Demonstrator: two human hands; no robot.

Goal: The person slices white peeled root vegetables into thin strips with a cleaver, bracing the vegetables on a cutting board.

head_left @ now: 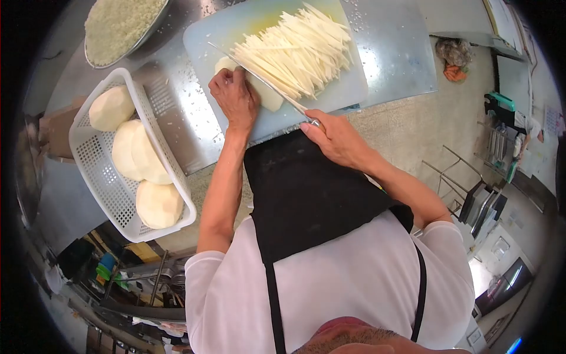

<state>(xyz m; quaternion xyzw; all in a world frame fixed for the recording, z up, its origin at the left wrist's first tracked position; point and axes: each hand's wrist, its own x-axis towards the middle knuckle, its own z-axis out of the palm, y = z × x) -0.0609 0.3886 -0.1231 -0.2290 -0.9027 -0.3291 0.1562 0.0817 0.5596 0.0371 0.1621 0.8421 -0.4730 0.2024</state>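
white shirt [348, 277] foremost, right grip [337, 135] wraps knife [295, 105], left grip [236, 97] curls over slab [270, 100], basket [103, 156] leftward.

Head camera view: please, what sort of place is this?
Probably a commercial kitchen, judging by the metal worktop, the big bowl of chopped food and the white basket of peeled vegetables.

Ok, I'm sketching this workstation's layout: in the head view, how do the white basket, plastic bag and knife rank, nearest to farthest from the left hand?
From the left hand:
1. Knife: its blade passes just beyond the fingers, angled across the cutting board.
2. White basket: to its left.
3. Plastic bag: far right, beyond the table.
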